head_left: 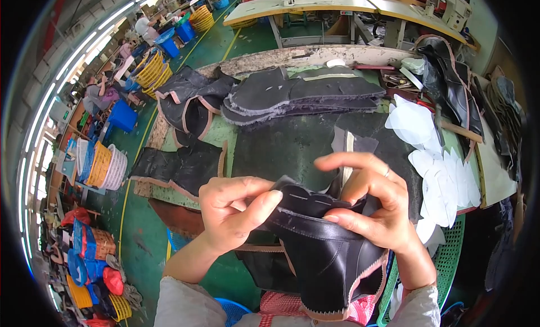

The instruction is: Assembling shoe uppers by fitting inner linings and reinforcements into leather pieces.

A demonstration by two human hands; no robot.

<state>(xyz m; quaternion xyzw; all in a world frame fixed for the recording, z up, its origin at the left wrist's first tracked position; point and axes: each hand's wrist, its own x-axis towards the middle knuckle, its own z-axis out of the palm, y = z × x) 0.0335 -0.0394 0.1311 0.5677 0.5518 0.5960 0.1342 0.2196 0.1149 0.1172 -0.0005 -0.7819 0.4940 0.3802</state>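
A black leather boot upper (320, 254) with zigzag-cut tan edges hangs from both my hands, close in front of me. My left hand (233, 209) pinches its upper left rim between thumb and fingertips. On the right side, my right hand (374, 203) grips the rim between thumb and a bent finger, its forefinger lifted off. White stitch marks show along the turned top edge. Beyond my hands, a strip with a pale zipper tape (347, 144) runs over a dark mat (275, 141). A stack of fuzzy-edged black lining pieces (304, 93) lies at the table's far side.
More black leather uppers (180, 164) lie at the left edge of the table. White translucent cut pieces (447, 178) spread down the right side, near a wooden-handled tool (461, 131). A green basket (453, 259) stands below right. People work beside baskets at far left.
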